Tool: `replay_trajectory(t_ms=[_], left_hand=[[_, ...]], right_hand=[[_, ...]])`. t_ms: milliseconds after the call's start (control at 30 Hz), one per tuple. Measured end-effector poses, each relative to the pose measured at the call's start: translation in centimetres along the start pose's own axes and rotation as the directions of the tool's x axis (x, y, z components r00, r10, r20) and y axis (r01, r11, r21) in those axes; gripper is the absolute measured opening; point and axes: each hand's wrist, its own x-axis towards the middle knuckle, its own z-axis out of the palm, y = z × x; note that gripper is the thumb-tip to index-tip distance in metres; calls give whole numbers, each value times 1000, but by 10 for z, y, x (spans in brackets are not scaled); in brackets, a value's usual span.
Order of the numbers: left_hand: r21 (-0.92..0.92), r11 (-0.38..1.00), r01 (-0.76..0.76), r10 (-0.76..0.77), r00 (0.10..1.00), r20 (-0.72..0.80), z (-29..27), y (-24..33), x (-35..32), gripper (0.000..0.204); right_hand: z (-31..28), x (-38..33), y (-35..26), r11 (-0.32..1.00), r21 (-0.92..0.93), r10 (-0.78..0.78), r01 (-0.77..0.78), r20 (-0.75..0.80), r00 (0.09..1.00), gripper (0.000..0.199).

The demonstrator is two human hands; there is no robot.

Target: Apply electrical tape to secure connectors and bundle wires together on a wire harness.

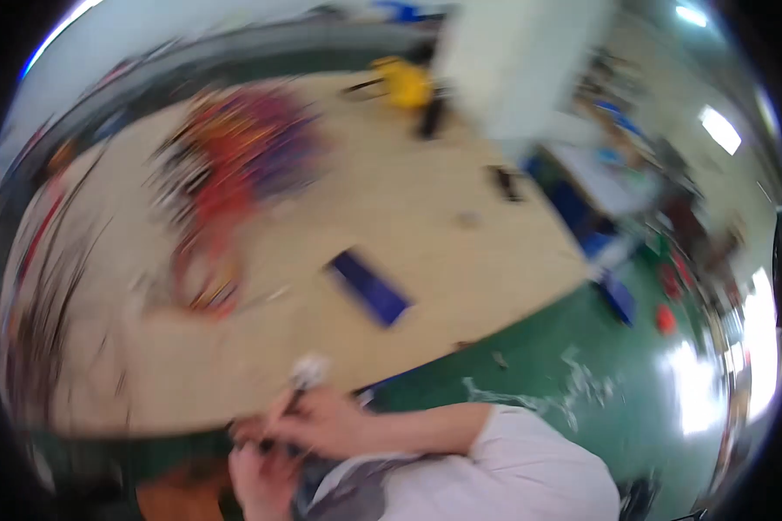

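At the near edge of the table, both my hands are close together, smeared by motion. My right hand (pixel 326 423) is closed around a thin dark piece with a white end (pixel 310 372) pointing away from me; its kind is too blurred to tell. Just below it, my left hand (pixel 261 482) has its fingers curled against the right hand's fingers. Something small and dark shows between the two hands, but I cannot make it out. Farther off, a dark blue flat rectangular thing (pixel 369 286) lies on the table.
A large heap of red, orange and purple wires (pixel 252 148) covers the far left of the wooden table (pixel 460 260). Dark thin wires (pixel 52 304) lie along the left edge. A yellow object (pixel 404 82) and a small black object (pixel 506 184) are at the back. White scraps (pixel 573 391) litter the green floor.
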Motion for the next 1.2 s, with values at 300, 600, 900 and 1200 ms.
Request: replay_trajectory(t_ms=[300,600,900,1200], left_hand=[[330,825,-460,387,884,263,29,5,-4,30],[201,964,173,-152,981,-117,56,24,2,67],[-409,906,-108,63,991,-121,35,16,-7,32],[454,790,-413,396,908,138,30,11,4,26]], right_hand=[[-16,12,-19,842,540,-20,-1,34,999,4],[-12,18,-22,883,464,-162,67,168,972,6],[-16,13,-14,832,553,-95,47,59,994,6],[-14,28,-26,896,439,-114,69,77,990,6]])
